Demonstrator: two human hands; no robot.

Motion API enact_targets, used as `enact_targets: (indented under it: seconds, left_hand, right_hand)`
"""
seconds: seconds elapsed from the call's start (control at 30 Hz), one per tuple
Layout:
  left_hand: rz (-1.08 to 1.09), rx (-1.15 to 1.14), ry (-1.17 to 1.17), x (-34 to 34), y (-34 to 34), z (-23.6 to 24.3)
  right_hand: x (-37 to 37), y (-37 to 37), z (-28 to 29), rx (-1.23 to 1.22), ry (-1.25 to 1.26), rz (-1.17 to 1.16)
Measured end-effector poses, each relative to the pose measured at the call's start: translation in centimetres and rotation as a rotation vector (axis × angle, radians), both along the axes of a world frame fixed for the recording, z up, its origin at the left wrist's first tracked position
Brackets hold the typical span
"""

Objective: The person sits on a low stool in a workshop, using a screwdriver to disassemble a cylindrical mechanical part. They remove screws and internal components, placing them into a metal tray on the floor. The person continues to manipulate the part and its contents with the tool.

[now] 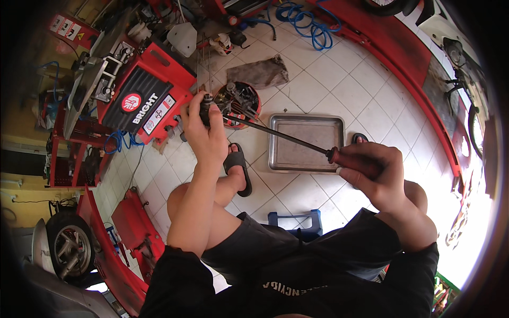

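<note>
In front of me my left hand (204, 127) is raised, its fingers closed around a small dark metal part (205, 110). My right hand (387, 177) grips the dark red handle of a long screwdriver (281, 135). The screwdriver's thin black shaft slants up and left to the metal part. Its tip lies at or behind the part beside my left fingers, so I cannot tell whether it sits in it. Below the shaft, a rectangular metal tray (306, 140) rests on the tiles. Left of the tray, a round red basin (258, 98) holds several dark greasy parts.
A dirty grey cloth (260, 72) lies beyond the basin. The red and black machine (146, 98) stands at left. Coiled blue hose (313, 26) lies at the far side. Red lift rails (408, 87) and a motorcycle (456, 53) border the right. A blue stool (313, 222) is beneath me.
</note>
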State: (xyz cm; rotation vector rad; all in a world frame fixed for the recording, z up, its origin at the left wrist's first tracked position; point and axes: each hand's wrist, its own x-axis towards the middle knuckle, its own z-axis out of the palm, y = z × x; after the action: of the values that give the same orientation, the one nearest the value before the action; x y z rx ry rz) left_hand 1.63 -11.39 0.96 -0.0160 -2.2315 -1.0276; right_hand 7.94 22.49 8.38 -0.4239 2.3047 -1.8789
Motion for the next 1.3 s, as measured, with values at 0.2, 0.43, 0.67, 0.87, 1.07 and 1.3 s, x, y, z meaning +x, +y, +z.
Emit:
enact_targets:
  seconds: [0.2,0.43,0.67,0.87,1.07,1.3]
  left_hand:
    - [0.008,0.003,-0.008,0.2,0.6,0.1]
    - [0.015,-0.013,-0.003,0.4,0.4,0.1]
    - [-0.102,0.297,-0.067,-0.2,-0.2,-0.2]
    - [-0.357,1.257,-0.377,-0.3,1.4,2.1]
    - [-0.369,1.494,-0.458,-0.6,2.3,3.1]
    - [-0.42,1.634,-0.48,-0.4,2.7,4.0]
  right_hand:
    - [0.3,0.7,0.2,0.341,0.325,0.039]
    - [-0.3,0.8,-0.5,0.041,-0.013,-0.047]
    - [-0.7,1.0,0.4,0.195,0.179,0.025]
    - [-2.0,1.0,1.6,-0.009,0.121,0.01]
    - [-2.2,0.3,1.2,-0.341,-0.181,-0.098]
    - [-2.1,-0.9,1.9,-0.169,-0.262,-0.052]
